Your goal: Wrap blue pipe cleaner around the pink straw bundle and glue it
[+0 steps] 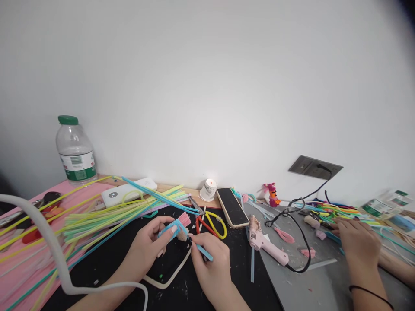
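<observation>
My left hand is closed on a small craft piece of blue and pink pipe cleaners, its pink tuft pointing up and away. Close beside it, my right hand grips a slim tool with a light blue handle; the tip meets the right side of the piece, and its exact kind is hard to make out. Beneath both hands lies a black mat with a pale bent pipe cleaner on it. Just beyond are pliers with red and yellow handles.
Bundles of pastel pipe cleaners cover the left. A power bank, water bottle, paper cup and phone line the back. A pink glue gun trails a black cord. Another person's hand works at right.
</observation>
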A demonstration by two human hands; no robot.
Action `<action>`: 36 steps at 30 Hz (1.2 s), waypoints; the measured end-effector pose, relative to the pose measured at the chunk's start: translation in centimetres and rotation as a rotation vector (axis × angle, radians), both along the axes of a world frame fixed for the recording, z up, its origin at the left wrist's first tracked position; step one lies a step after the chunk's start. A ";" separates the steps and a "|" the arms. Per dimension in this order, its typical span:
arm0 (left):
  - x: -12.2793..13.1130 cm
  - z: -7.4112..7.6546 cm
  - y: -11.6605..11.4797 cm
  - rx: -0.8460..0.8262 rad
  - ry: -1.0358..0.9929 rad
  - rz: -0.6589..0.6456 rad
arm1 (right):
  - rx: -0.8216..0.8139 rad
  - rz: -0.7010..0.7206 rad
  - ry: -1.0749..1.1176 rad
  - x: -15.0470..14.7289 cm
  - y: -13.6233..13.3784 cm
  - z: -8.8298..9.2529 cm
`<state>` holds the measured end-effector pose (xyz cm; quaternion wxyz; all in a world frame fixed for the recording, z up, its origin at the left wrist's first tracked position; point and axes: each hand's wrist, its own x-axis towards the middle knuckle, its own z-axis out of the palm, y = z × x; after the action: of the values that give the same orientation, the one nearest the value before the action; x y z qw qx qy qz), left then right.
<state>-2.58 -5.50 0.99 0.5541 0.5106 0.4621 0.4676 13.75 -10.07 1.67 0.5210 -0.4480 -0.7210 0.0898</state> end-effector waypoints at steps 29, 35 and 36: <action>-0.3 -0.8 0.1 -0.449 -0.631 -0.210 | -0.423 -0.007 0.290 -0.3 0.9 -0.1; 0.0 -0.8 0.0 -0.514 -0.649 -0.315 | -0.636 0.102 0.595 -0.2 1.3 -0.7; 0.0 -0.8 -0.1 -0.526 -0.652 -0.338 | -0.677 0.113 0.648 -0.2 1.3 -0.8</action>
<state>-2.60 -5.56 0.24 0.8503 0.2467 0.2766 0.3735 13.56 -8.75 0.83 0.5382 -0.5015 -0.4747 0.4833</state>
